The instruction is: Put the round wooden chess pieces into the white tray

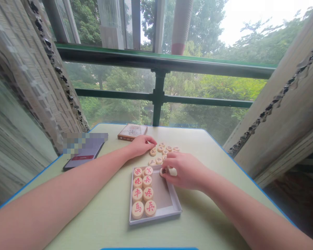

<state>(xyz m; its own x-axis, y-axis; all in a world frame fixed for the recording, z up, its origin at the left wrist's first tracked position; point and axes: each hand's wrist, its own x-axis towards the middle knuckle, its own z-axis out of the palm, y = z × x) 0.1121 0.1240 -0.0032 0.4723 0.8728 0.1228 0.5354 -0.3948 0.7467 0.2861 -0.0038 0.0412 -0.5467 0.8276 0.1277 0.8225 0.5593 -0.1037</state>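
A shallow grey box (169, 208) lies on the pale green table (106, 215) and holds several round wooden chess pieces with red characters (143, 194) in two columns. My right hand (184, 171) hovers over the box's far right corner, fingers pinched on a wooden chess piece (169, 171) held on edge. My left hand (142, 145) rests farther back, fingers curled onto a loose cluster of wooden pieces (161, 152) lying on the table beyond the box.
The box lid (132, 131), printed on top, lies at the table's far edge. A phone (83, 155) lies at the left. Curtains hang at both sides, and a window with green rails stands behind the table.
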